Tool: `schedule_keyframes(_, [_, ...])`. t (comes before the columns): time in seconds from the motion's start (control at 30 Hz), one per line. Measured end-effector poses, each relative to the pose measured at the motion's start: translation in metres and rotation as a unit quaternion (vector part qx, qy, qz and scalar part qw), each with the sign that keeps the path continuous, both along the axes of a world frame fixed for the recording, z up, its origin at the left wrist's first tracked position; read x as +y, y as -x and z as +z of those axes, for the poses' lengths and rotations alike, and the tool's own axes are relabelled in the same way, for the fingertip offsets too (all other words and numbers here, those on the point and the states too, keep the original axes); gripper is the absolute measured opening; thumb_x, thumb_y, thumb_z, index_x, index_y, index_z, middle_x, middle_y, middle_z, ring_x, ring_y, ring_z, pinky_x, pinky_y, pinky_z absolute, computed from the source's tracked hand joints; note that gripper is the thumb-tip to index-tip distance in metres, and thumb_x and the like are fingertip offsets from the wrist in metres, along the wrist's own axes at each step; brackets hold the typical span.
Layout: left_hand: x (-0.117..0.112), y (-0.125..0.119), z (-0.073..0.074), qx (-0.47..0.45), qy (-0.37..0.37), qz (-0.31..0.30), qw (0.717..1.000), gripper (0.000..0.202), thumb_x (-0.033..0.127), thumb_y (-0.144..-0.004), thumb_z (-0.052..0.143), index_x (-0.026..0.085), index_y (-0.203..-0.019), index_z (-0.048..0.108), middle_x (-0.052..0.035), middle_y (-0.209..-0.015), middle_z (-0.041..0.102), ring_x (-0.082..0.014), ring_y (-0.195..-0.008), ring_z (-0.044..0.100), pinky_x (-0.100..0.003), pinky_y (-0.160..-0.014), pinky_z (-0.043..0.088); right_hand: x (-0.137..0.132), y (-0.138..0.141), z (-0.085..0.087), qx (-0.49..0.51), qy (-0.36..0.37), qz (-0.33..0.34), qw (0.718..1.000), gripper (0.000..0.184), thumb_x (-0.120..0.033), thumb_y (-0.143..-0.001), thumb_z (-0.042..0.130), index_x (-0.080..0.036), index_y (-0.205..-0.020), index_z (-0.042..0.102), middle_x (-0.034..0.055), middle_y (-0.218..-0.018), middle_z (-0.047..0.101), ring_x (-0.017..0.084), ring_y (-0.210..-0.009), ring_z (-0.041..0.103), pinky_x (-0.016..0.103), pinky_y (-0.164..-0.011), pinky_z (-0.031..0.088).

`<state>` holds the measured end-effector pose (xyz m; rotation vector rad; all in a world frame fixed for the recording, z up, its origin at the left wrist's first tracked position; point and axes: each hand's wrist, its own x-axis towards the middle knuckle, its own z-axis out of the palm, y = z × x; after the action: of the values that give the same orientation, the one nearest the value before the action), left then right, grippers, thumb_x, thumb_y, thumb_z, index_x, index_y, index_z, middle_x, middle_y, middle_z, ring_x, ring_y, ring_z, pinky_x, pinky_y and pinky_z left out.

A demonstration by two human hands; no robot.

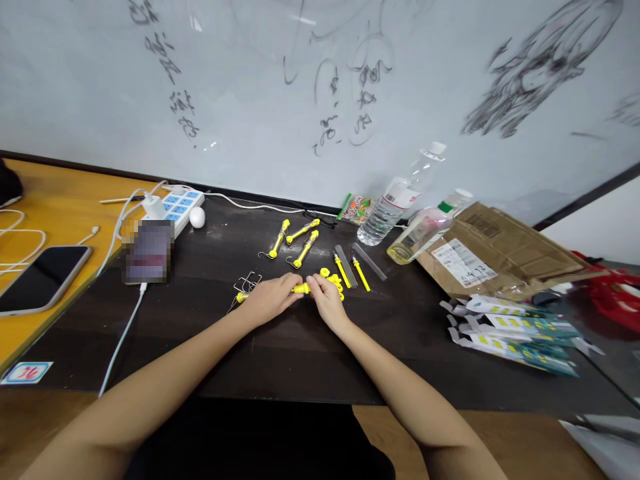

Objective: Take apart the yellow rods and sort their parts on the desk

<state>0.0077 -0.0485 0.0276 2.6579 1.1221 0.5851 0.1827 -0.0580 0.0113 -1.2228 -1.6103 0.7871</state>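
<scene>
Between both hands is a slim yellow part (301, 288), held just above the dark table. The fingers of my left hand (270, 298) are closed on its left side, and my right hand (327, 301) pinches its right end. Small yellow caps (336, 283) lie right behind my right hand. To the left, bent metal wire hooks (249, 283) and a yellow-ended piece (242, 297) sit beside my left hand. Farther back lie three yellow-ended clear tubes with hooks (306, 249). Two yellow rods (361, 275) rest beside clear tubes (370, 261) at the right.
A water bottle (385, 213), a bottle with yellowish liquid (425, 230), a cardboard package (467, 250) and flattened printed boxes (515, 333) stand or lie right. Left are a power strip (183, 207), a white ball-like object (197, 217), a phone (43, 277) and cables. A whiteboard (250, 100) rises behind.
</scene>
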Motion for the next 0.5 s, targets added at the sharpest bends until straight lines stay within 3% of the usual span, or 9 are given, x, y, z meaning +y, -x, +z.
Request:
schedule_keyframes(0.2, [-0.0006,-0.0004,-0.0002,0.040,0.021,0.017,0.999,0.023,0.038,-0.095,0.039,0.020,-0.108,0.043,-0.0057,-0.110,0.061,-0.0205,-0.085,0.066,-0.028,-0.066,0.046,-0.0003,-0.0002,-0.0014,-0.024,-0.012,0.007,1.000,0.039,-0.043,-0.091,0.040,-0.021,-0.062,0.027,-0.0045,-0.060,0.025,0.011,-0.056,0.028,0.025,-0.055,0.025])
schedule_keyframes(0.5, [0.0037,0.0028,0.0021,0.005,0.053,0.008,0.999,0.019,0.037,-0.094,0.042,0.021,-0.104,0.044,-0.0036,-0.107,0.063,-0.0209,-0.083,0.066,-0.029,-0.067,0.046,0.0011,-0.0020,-0.0032,-0.055,-0.004,0.032,0.998,0.031,-0.042,-0.092,0.038,-0.021,-0.069,0.034,-0.0040,-0.065,0.034,0.012,-0.062,0.036,0.025,-0.060,0.030])
